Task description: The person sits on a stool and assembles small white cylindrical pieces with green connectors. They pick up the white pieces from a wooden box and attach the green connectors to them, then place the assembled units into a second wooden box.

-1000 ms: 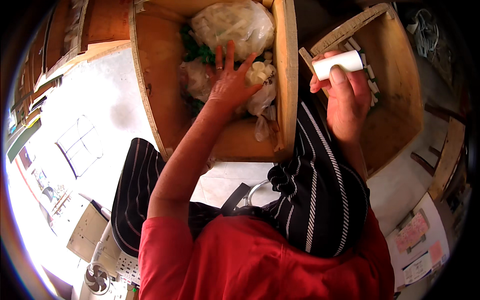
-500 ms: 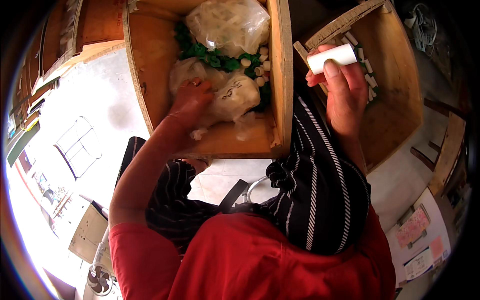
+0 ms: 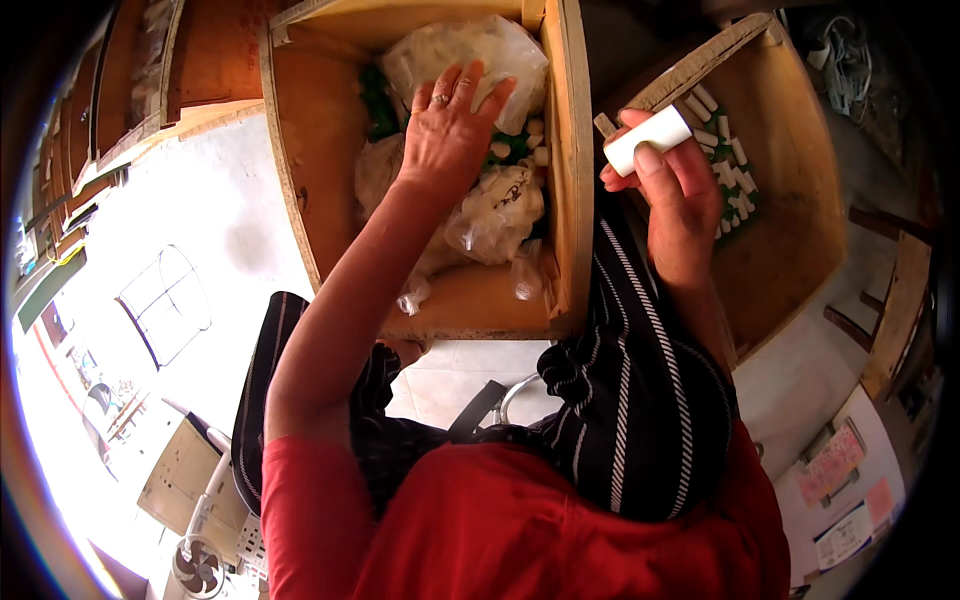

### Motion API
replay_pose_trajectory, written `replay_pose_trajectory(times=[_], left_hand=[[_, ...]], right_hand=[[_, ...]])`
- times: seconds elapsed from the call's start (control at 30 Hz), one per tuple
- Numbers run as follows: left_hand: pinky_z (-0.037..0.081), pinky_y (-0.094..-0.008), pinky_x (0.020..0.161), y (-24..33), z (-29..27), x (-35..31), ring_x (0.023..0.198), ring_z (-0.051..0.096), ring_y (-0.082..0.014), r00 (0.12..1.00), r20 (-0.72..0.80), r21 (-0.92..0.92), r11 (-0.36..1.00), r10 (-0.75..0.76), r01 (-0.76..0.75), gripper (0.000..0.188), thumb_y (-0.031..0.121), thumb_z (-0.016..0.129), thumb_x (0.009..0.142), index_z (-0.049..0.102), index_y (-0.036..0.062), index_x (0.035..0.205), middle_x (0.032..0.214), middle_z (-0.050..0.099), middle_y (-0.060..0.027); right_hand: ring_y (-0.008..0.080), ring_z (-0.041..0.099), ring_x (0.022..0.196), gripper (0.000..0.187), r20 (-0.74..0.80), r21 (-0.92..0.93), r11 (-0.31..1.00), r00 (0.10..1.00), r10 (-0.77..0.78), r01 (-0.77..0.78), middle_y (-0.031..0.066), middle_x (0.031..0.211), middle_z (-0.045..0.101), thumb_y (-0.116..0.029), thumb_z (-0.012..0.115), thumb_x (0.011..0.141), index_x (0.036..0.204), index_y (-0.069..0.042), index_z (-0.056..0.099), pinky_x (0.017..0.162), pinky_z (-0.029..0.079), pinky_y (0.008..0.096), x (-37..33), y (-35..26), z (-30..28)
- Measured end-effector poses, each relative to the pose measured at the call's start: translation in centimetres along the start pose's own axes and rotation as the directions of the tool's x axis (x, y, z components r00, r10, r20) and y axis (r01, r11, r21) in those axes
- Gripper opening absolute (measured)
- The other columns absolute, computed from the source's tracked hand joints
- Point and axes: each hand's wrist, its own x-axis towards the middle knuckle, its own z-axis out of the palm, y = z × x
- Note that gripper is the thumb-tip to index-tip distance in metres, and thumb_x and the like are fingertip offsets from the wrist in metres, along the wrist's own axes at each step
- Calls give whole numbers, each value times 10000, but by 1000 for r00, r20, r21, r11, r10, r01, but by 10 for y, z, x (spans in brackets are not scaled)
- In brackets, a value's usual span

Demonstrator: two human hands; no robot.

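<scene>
In front of me a wooden box (image 3: pixel 300 180) holds clear plastic bags. My left hand (image 3: pixel 452 128), fingers spread, rests over the far plastic bag (image 3: pixel 425 50), whose contents look pale. Nearer to me lies another plastic bag (image 3: pixel 500 215) with dark marks on it. Green pieces (image 3: pixel 378 105) and small cream-coloured pieces (image 3: pixel 538 140) show around the bags. Off to the right, my right hand (image 3: pixel 680 205) is closed on a short white tube (image 3: pixel 648 141), held tilted between thumb and fingers, close to the near left corner of a second wooden box (image 3: pixel 790 230).
White cylinders (image 3: pixel 735 175) and some green pieces lie in the right box. Beyond its right side stands a wooden stool (image 3: pixel 895 300). A wire frame (image 3: pixel 165 305) is on the floor at left, with a fan (image 3: pixel 198 566) at lower left. White cables (image 3: pixel 845 65) hang at the upper right.
My left hand has moved from the near bag up to the far one and spread its fingers. The white tube has shifted slightly left and down, and more white cylinders now show.
</scene>
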Motion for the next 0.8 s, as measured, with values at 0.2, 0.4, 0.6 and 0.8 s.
replay_pose_trajectory(times=[0.2, 0.4, 0.6, 0.8], left_hand=[[488, -427, 773, -26, 47, -31, 905, 580, -347, 939, 244, -174, 942, -242, 288, 485, -57, 542, 687, 613, 185, 1101, 1070, 533, -87], [487, -425, 760, -38, 41, -64, 908, 589, -329, 944, 249, -211, 939, -217, 272, 407, -22, 572, 684, 641, 176, 1033, 1056, 553, -73], [483, -419, 792, -15, 35, -43, 950, 583, -322, 956, 210, -198, 948, -207, 249, 313, 74, 615, 720, 648, 133, 1025, 1029, 569, -94], [464, -420, 882, -23, 38, -14, 1069, 544, -359, 893, 422, -563, 727, -157, 393, 519, 252, 653, 764, 528, 93, 1242, 1239, 514, -179]], right_hand=[[145, 586, 814, 309, 16, 17, 1000, 1000, 7, -7, 84, 945, 599, -165, 526, 922, 1165, 24, 549, 739, 488, 268, 0, 5, 2], [149, 591, 867, 315, 35, 16, 1000, 999, 22, -23, 96, 984, 595, -159, 542, 920, 1171, 32, 544, 773, 510, 278, 2, 10, 0], [147, 587, 879, 311, 26, 17, 999, 999, -42, 42, 104, 1048, 589, -157, 543, 922, 1166, 37, 543, 773, 528, 285, 6, 12, 4], [143, 596, 830, 310, 30, -4, 1000, 1000, -2, 3, 87, 993, 601, -164, 546, 921, 1168, 22, 553, 750, 500, 266, 3, 9, 4]])
